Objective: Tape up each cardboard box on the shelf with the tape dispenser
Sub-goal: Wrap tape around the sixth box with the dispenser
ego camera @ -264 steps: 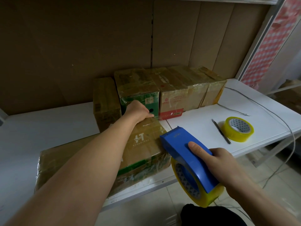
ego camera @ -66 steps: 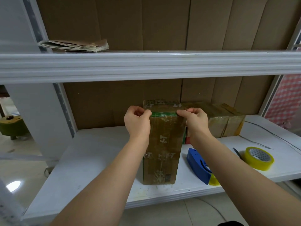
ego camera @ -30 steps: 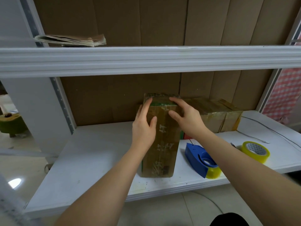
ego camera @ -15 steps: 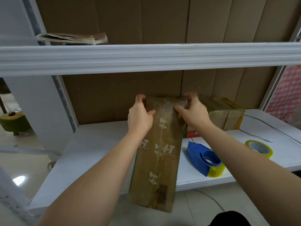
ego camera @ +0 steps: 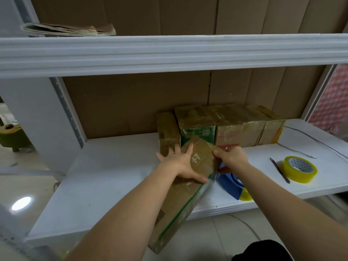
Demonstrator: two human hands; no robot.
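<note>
A long taped cardboard box [ego camera: 180,202] lies tilted over the front edge of the white shelf [ego camera: 116,178], its near end hanging past the edge. My left hand [ego camera: 180,162] lies flat on its top face with fingers spread. My right hand [ego camera: 230,157] grips the far right corner of the box. The blue tape dispenser [ego camera: 230,186] with yellow tape rests on the shelf just right of the box, partly hidden by my right forearm. Several taped boxes [ego camera: 226,125] stand in a row against the back wall.
A spare yellow tape roll [ego camera: 299,168] and a pen [ego camera: 278,169] lie on the shelf at the right, with a thin cable [ego camera: 305,137] behind them. An upper shelf [ego camera: 169,53] carries folded cardboard [ego camera: 69,30]. A white upright [ego camera: 43,113] stands left.
The long box has gone from standing upright to lying tilted across the shelf edge. My left hand went from gripping its top to lying flat on it.
</note>
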